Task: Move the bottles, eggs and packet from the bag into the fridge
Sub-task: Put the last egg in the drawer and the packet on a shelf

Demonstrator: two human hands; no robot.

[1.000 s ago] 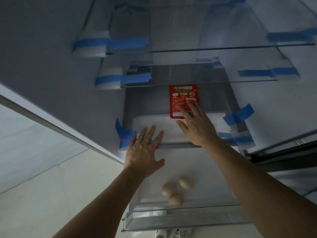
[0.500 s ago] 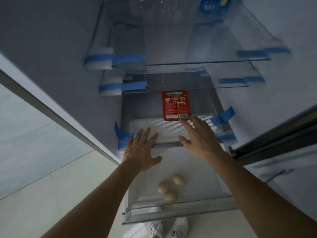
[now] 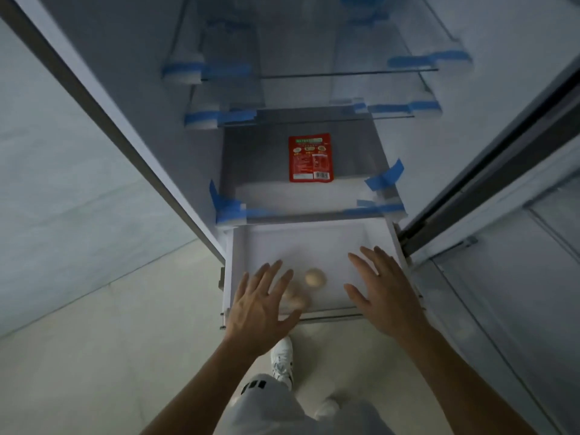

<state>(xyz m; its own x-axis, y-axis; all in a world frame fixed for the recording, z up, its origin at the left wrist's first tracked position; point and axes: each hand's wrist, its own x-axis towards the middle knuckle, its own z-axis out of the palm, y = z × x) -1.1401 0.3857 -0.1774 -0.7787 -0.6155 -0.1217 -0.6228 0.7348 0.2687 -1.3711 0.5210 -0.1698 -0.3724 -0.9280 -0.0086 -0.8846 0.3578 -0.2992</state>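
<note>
A red packet (image 3: 310, 158) lies flat on the lowest fridge shelf, above the pulled-out white drawer (image 3: 370, 246). Inside the drawer sits one clear beige egg (image 3: 314, 278); a blurred egg (image 3: 295, 301) shows beside my left hand, partly hidden by its fingers. My left hand (image 3: 262, 309) hovers over the drawer's front left with fingers spread and holds nothing. My right hand (image 3: 384, 291) is spread over the drawer's front right, also holding nothing. Blurred bottles (image 3: 232, 36) stand on the top shelf.
Glass shelves (image 3: 345, 73) taped with blue tape (image 3: 384, 180) stack above the packet. The open fridge door (image 3: 508, 215) stands at the right, a pale wall at the left. My white shoe (image 3: 282, 359) rests on the tiled floor below the drawer.
Both hands have pulled back from the shelf edge to the drawer's front. The right hand has left the packet. The view has tilted down and back.
</note>
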